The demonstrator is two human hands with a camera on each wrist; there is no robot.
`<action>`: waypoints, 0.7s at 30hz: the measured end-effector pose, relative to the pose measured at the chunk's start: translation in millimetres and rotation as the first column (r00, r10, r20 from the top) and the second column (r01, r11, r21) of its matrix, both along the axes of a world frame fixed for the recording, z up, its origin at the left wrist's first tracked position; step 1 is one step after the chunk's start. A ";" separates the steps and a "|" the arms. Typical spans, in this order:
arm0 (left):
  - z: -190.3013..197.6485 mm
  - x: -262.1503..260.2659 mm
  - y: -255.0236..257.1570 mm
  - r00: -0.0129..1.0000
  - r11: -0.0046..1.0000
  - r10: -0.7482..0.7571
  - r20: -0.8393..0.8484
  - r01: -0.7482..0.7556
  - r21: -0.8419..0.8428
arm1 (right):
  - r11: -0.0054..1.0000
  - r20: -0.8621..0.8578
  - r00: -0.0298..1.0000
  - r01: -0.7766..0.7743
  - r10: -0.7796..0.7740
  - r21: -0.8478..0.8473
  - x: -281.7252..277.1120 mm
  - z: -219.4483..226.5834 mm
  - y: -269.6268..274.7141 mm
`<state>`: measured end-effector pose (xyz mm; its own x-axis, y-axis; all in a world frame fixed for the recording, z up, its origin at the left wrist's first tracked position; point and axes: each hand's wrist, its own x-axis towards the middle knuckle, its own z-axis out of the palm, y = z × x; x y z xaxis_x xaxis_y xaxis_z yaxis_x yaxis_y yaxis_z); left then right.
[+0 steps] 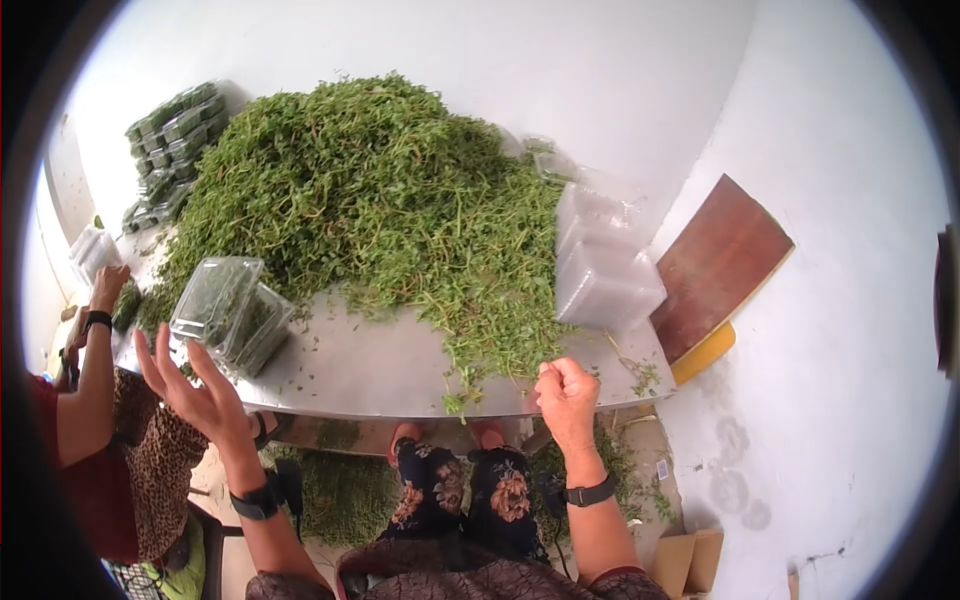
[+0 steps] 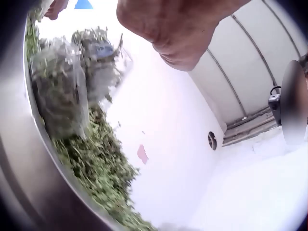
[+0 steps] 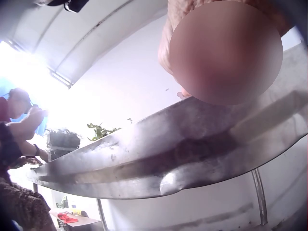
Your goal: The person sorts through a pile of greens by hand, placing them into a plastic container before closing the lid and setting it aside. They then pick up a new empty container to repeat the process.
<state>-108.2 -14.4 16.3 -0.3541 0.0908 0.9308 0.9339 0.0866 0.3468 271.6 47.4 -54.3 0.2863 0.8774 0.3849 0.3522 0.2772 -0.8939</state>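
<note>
My left hand is raised at the table's front edge with its fingers spread, holding nothing. Just beyond it stand clear lidded boxes with greens inside; the left wrist view shows them too, near that hand. My right hand is over the front edge on the right, fingers curled in, with nothing visible in them. It shows blurred in the right wrist view. Beside it lies the near end of a large heap of leafy greens.
Stacked empty clear boxes stand on the right of the metal table. Filled boxes are piled at the back left. Another person's arm reaches in from the left. A brown board leans on the wall. More greens lie below.
</note>
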 end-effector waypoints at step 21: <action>-44.9 94.4 43.4 0.525 0.474 -0.691 0.496 0.848 -0.237 | 0.866 0.683 0.632 -0.037 -0.366 0.499 58.2 135.0 51.7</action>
<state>-13.8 29.0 -28.7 -0.1750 0.7954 0.5803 0.5393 -0.4156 0.7324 329.7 99.1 80.7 -0.1497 0.5241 0.8384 0.9042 0.4156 -0.0983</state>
